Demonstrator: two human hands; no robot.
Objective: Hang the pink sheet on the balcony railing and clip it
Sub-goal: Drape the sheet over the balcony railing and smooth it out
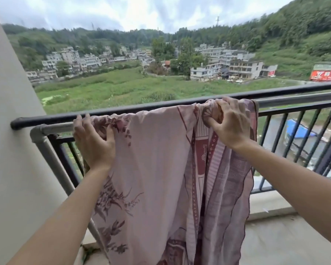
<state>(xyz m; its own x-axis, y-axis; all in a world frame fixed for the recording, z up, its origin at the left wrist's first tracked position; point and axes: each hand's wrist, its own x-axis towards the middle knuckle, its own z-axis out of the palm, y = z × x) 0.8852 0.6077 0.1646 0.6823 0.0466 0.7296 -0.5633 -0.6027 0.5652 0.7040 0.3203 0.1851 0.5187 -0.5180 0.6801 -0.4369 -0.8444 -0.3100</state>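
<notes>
Pink sheet (161, 159) draped over rail (52, 127), bunched; left hand (94, 142) and right hand (230, 123) closed on top fold; should spread it flat, no clip visible

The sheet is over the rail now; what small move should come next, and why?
Probably draw the left hand further left along the rail to spread the sheet: it hangs bunched between both hands, and no clip is in view yet.

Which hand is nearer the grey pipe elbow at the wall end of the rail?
The left hand, gripping the pink patterned sheet just beside the grey pipe elbow. The right hand holds bunched sheet much farther along the rail, away from the wall.
</notes>
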